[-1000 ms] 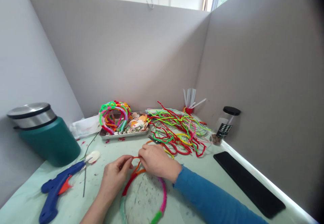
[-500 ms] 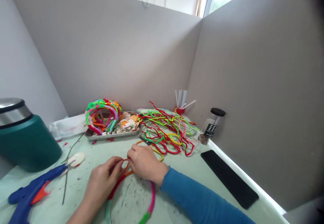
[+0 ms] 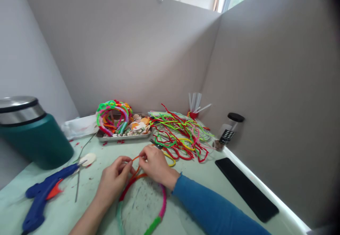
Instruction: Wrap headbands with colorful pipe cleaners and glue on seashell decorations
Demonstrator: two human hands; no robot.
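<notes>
Near centre: pipe-cleaner-wrapped hoop (image 3: 164, 201) on the pale green tabletop (image 3: 202, 178), near end cut off by the frame edge; red, orange, magenta, green, mint sections. Left hand (image 3: 113, 176), fingers curled nearly closed, pinches an orange pipe cleaner (image 3: 135, 158) above the hoop's far arc. Right hand (image 3: 155, 162), blue sleeve (image 3: 209, 206), pinches the same strand just beside it, fingertips together.

Near left: blue hot-glue gun (image 3: 53, 179) on its side, nozzle at a whitish disc (image 3: 89, 159). Right: flat black slab (image 3: 245, 189).

Farther left: teal bottle (image 3: 39, 139), steel lid. Past the right hand, scissors (image 3: 159, 145), partly hidden, beside heaped pipe cleaners (image 3: 183, 129). Right: black-lidded jar (image 3: 228, 136), black label with white marks, too small to read. Far: metal tray (image 3: 124, 138) bearing finished-looking hoops (image 3: 114, 104).
</notes>
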